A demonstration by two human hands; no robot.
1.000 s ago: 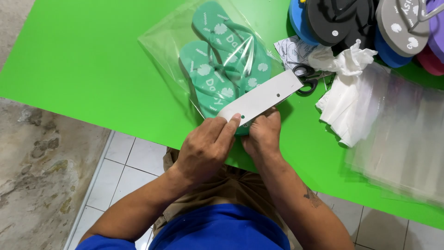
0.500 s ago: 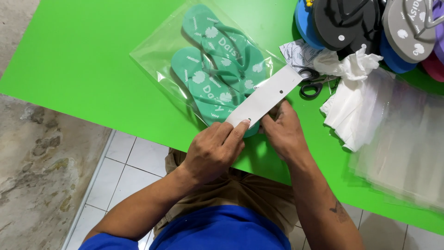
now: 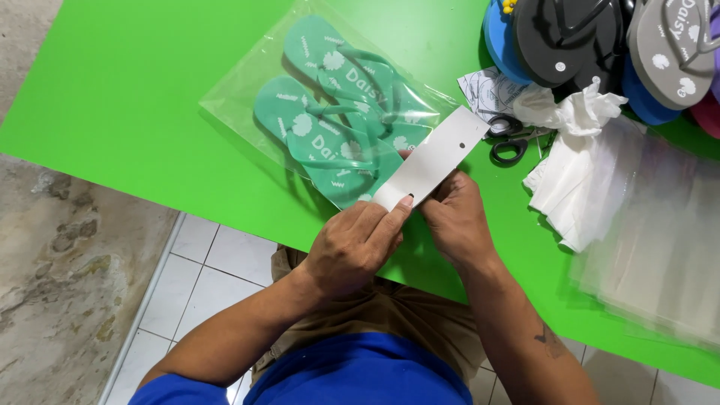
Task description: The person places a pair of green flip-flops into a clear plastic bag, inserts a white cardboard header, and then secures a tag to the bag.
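A white card header (image 3: 433, 155) is pinched by the left hand (image 3: 358, 244) and right hand (image 3: 454, 217) over the bagged green flip-flops (image 3: 337, 112) near the tabletop's (image 3: 135, 97) front edge.

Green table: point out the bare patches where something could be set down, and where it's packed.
The green table is bare left of the clear bag of teal sandals, out to its left and near edges. A smaller strip lies above the bag, toward the stacked sandals. The right side is crowded: scissors, white wrappers, clear bags.
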